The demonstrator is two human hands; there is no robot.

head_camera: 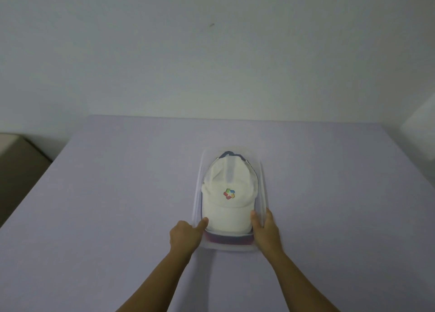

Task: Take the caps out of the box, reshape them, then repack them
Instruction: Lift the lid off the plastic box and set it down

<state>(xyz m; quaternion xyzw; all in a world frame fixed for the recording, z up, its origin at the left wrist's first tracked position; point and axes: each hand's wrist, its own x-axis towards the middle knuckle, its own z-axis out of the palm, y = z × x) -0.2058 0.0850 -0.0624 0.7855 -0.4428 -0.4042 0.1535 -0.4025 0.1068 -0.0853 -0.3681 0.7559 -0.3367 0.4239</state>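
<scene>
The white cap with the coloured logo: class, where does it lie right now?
In the head view, the white cap lies on top of the stack inside the clear box, centre table, brim toward the person, between the left hand and right hand.

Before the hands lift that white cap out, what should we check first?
1. White cap on top of the stack: ok.
2. Left hand at the brim's left edge, thumb touching: ok.
3. Right hand at the brim's right edge, thumb on the brim, fingers along the clear plastic box wall: ok.
4. Firm grip under the brim: cannot tell, the fingers are hidden.
5. Box open, no lid over the caps: ok.
6. Free space on the purple table to set the cap down: ok.
7. How many caps lie beneath: cannot tell, only dark and reddish brim edges show.
</scene>
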